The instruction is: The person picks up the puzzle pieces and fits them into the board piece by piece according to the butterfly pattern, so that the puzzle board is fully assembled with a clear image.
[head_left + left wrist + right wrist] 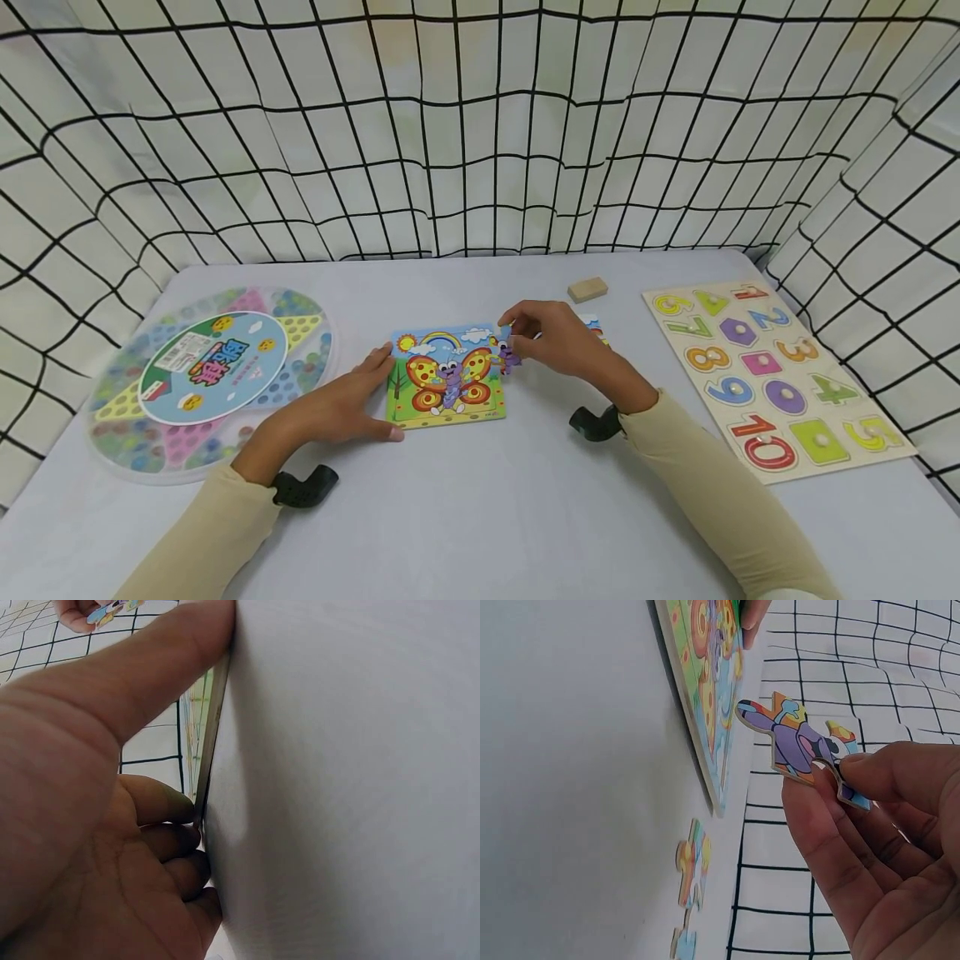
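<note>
A butterfly jigsaw puzzle [448, 383] lies flat on the table, with a sun and a rainbow in its picture. My left hand [341, 408] rests against the puzzle's left side, thumb at the near left corner and fingertips along the edge. Just off the board's right edge, my right hand [558, 343] pinches a purple and orange puzzle piece [795, 744] between thumb and fingers. The right wrist view shows this piece raised and tilted. Loose puzzle pieces [695, 862] lie beyond the right hand, which partly hides them in the head view.
At the back sits a small wooden block [587, 289]. A number-and-shape board [761, 362] lies on the right. To the left is a round, star-patterned game board [300, 329] with a printed label. Black netting [495, 158] over white cloth encloses the table's back and sides.
</note>
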### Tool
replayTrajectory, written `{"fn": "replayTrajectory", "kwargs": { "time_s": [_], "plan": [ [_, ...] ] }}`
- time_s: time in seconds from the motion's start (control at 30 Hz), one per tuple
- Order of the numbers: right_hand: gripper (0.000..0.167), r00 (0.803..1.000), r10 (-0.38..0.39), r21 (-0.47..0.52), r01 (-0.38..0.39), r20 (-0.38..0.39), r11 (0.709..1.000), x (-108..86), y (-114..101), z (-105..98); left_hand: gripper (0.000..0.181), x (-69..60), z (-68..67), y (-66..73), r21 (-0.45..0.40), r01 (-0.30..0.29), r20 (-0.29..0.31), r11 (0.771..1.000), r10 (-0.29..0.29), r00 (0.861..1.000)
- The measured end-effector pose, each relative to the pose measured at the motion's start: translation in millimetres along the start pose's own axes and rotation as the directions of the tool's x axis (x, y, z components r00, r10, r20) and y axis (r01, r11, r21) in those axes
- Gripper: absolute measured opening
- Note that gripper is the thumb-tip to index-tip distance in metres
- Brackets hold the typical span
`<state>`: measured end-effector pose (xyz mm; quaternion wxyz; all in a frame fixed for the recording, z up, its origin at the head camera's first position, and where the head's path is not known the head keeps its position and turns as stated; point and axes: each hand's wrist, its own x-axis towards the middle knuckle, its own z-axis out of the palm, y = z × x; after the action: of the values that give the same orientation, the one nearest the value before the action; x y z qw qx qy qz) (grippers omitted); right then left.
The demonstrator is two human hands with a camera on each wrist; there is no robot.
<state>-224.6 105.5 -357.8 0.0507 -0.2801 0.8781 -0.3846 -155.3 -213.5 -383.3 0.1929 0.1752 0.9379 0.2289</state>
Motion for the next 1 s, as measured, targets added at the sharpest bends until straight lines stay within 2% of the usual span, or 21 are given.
{"fn": "replayTrajectory", "kwargs": {
  "time_s": [0.23,0.47,0.77,1.0],
  "plan": [
    [0.023,1.000,0.008,0.033,-0.009,0.028,0.999,7.4,-3,12,0.113,0.9,3.1,-0.4,-0.003,-0.008,0.000,1.000,0.008,1.000],
    [0.022,0.997,-0.037,0.046,0.033,0.074,0.998,18.0,-11,23,0.114,0.5,1.3,0.4,0.005,-0.008,-0.001,1.000,0.008,1.000],
    [0.030,0.994,-0.025,0.091,0.015,0.104,0.996,28.0,-19,41,0.114,-4.8,-0.6,-1.1,-0.006,0.002,0.008,1.000,-0.002,1.000],
    [0.029,0.990,0.011,0.085,-0.023,0.138,0.996,34.4,-24,49,0.114,-1.0,-0.2,1.3,-0.020,-0.002,0.000,1.000,0.002,1.000]
  ]
}}
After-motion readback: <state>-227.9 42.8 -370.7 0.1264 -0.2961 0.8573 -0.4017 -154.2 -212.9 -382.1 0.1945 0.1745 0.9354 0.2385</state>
